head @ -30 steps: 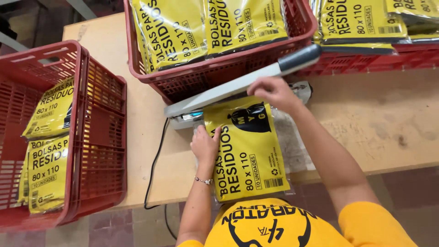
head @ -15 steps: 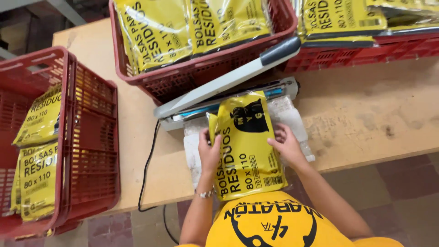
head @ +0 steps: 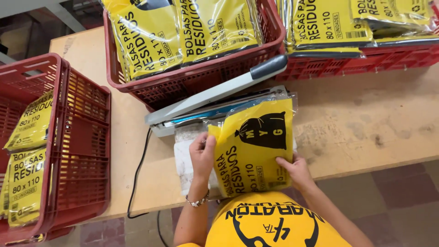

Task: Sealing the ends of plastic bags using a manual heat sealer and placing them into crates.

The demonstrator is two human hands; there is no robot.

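A light wooden table [head: 366,123] carries three red plastic crates: a left crate [head: 87,151] with a few yellow packets, a middle crate [head: 192,82] and a right crate [head: 366,64] both full of them. In front of the middle crate lies a grey heat sealer [head: 215,93] with its arm raised and a black cord [head: 137,178] running off the table edge. The yellow packet [head: 251,151] sits at the near table edge, its long axis running from the person toward the sealer, its clear top end pointing at the sealing bar. The left hand [head: 202,155] pinches the packet's left edge, fingers closed on it. The right hand [head: 297,171] grips the lower right corner, fingers closed around it.
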